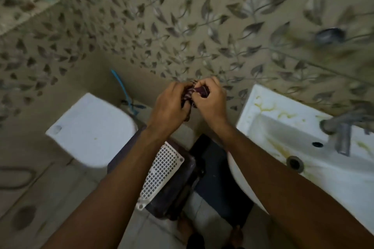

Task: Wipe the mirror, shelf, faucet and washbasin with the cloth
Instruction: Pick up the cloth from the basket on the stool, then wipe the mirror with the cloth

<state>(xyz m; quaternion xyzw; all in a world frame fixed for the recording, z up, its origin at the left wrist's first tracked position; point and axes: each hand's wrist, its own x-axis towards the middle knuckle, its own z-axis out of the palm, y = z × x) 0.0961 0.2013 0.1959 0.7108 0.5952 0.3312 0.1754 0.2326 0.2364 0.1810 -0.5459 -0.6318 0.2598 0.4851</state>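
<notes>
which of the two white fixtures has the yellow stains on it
The washbasin on the right, under the faucet: yellowish streaks mark its rim and bowl. The toilet on the left looks nearly spotless.

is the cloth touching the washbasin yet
Apart. The head view shows the cloth bunched between both hands in front of the wall, well left of the washbasin.

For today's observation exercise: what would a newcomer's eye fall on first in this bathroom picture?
First, the two hands meeting at centre: the left hand and right hand both grip a bunched dark striped cloth before the leaf-patterned wall. Next, the white washbasin at right, streaked with yellowish stains, and the white toilet cistern at left.
</notes>
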